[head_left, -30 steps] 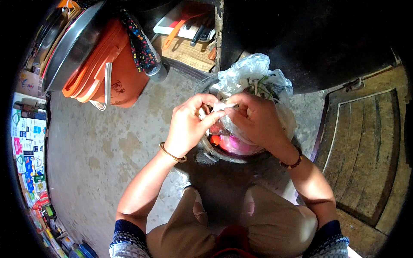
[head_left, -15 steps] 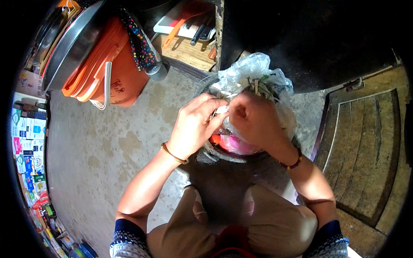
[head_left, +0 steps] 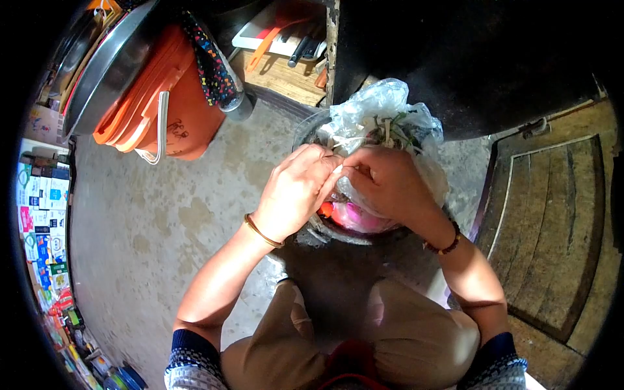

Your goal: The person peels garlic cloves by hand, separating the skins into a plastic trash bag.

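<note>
My left hand [head_left: 297, 188] is closed, pinching a small white piece [head_left: 338, 169] whose bulk my fingers hide. Touching or nearly touching it, my right hand [head_left: 390, 185] has its fingers pinched together; what they hold is too small to name. Both hands are above a round bin lined with a clear plastic bag [head_left: 374, 101]. Green and pale plant scraps [head_left: 393, 130] lie in the bag's upper part. Below the hands, a pink item [head_left: 357, 218] and a red-orange item [head_left: 325, 209] show inside.
An orange bucket [head_left: 195, 123] with a white handle stands at the upper left beside a metal basin [head_left: 107, 71]. A low shelf [head_left: 283, 81] holds an orange utensil and dark-handled tools. A wooden door panel [head_left: 546, 227] is at the right. Colourful boxes [head_left: 45, 201] line the left edge.
My right hand moved briefly away from the left fingertips and has come back to them. The white piece is now more covered by my fingers, and my left fingers are curled more tightly.
</note>
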Available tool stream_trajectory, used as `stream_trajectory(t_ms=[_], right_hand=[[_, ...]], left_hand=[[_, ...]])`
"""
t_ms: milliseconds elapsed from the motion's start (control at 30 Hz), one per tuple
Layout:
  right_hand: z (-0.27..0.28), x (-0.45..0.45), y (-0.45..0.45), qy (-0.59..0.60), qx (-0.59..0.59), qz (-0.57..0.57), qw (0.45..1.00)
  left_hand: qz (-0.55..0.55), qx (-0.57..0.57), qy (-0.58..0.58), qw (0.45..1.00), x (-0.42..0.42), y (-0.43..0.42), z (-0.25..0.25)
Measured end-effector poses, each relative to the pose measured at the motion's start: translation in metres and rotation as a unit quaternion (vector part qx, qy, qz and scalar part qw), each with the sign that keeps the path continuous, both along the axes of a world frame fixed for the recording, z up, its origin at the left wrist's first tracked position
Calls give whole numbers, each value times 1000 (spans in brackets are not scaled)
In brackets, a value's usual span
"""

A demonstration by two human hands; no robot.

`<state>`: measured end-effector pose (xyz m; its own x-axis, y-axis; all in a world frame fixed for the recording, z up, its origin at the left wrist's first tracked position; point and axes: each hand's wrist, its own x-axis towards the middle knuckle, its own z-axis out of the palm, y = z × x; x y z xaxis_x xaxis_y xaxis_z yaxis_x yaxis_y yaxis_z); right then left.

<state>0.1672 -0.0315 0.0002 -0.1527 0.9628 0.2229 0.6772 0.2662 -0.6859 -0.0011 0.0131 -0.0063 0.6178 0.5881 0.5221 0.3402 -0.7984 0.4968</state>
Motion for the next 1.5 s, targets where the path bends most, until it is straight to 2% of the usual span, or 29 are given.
stream_trajectory(t_ms=[200, 267, 300, 367, 400, 467, 500, 567, 600, 667, 700, 800, 867, 900, 967, 1133, 1200, 1233, 1300, 1333, 1400, 1433, 1500], right_hand=[[5, -7, -3, -45, -11, -31, 998], [3, -7, -2, -37, -18, -37, 998], [1, -7, -1, -37, -17, -37, 999], [-3, -4, -1, 13, -11, -67, 998], [-4, -4, 0, 13, -10, -65, 998], [-6, -1, -1, 14, 18, -69, 997], [-7, 1, -1, 13, 18, -69, 997], [-8, 6, 0, -19, 10, -99, 995], [-9, 8, 1, -19, 10, -98, 995], [-10, 12, 2, -20, -16, -91, 995], [-13, 12, 2, -19, -17, -93, 995], [-12, 8, 4, -77, -4, -72, 994], [3, 3, 2, 12, -55, -63, 996], [4, 3, 2, 11, -54, -62, 997], [6, 2, 3, 54, -38, -52, 996], [12, 0, -3, 70, -18, -93, 993], [14, 1, -3, 90, 8, -117, 989], [17, 1, -3, 82, 11, -117, 990], [21, 2, -3, 74, 14, -118, 990], [22, 1, -3, 65, 21, -117, 991], [27, 0, -5, 55, 28, -118, 991], [32, -2, -6, 61, 43, -125, 989], [32, -2, -6, 66, 58, -132, 987]], left_hand=[[-32, -10, -6, 999, 1, 2, -5], [-19, -121, -52, 991, 0, -1, -7], [-19, -121, -52, 991, 0, -3, -5], [39, -317, -58, 946, -1, -6, -1], [41, -315, -59, 946, -1, -5, -3], [3, -454, -145, 879, -2, -5, -13], [2, -453, -145, 879, -3, -3, -17], [-32, -541, -283, 791, -4, 1, -24], [-31, -541, -284, 791, -5, 3, -27], [-33, -571, -344, 744, -4, 3, -31], [-41, -628, -334, 701, -6, 4, -26], [-66, -654, -347, 669, -4, 3, -25], [-67, -663, -345, 661, -4, 2, -21], [-67, -672, -344, 652, -4, 2, -20], [-70, -672, -344, 653, -3, 1, -20], [-64, -674, -347, 650, -2, 0, -16], [-65, -637, -346, 686, -2, 0, -16], [-66, -637, -346, 686, -2, 0, -15], [-38, -594, -331, 732, -2, -1, -14], [-38, -595, -331, 732, -3, -1, -12], [24, -455, -219, 863, -5, -1, -7], [24, -455, -219, 863, -5, 0, -5], [24, -228, -184, 956, -4, 4, -2]])
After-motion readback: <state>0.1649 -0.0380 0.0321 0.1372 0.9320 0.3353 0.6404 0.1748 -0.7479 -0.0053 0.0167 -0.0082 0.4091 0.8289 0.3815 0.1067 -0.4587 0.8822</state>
